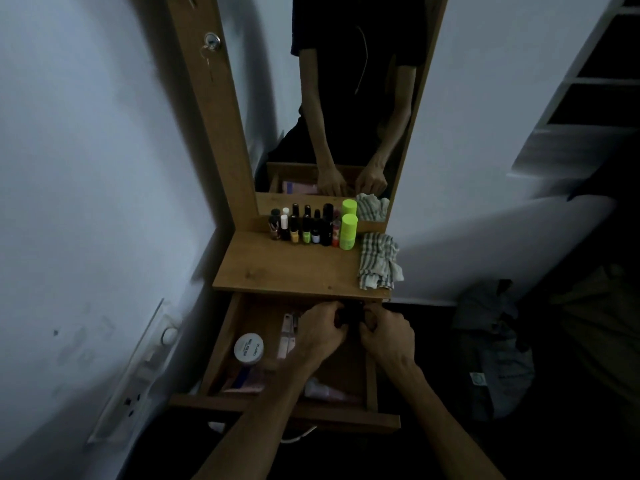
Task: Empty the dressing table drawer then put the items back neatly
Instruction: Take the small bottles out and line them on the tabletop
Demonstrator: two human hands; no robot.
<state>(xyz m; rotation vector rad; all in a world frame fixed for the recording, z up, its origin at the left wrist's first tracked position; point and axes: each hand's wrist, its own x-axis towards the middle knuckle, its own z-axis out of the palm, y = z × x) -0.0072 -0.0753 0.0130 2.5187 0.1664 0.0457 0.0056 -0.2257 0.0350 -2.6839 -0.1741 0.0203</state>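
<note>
The wooden drawer (225, 337) of the dressing table stands pulled out below the tabletop (287, 268). Both hands reach into its far end. My left hand (320, 332) and my right hand (386, 332) curl round a small dark object (350, 313) between them; what it is stays unclear in the dim light. In the drawer lie a round white jar (248, 348), a pale pink strip-shaped item (285, 337), a blue-and-pink tube (244, 379) and a pink tube (327, 393) near the front.
On the tabletop a row of nail-polish bottles (301, 230) and a lime-green bottle (348, 232) stand against the mirror (346, 98). A striped cloth (379, 261) lies at the right edge. A wall socket (131, 400) is at left, a dark bag (495, 348) on the floor at right.
</note>
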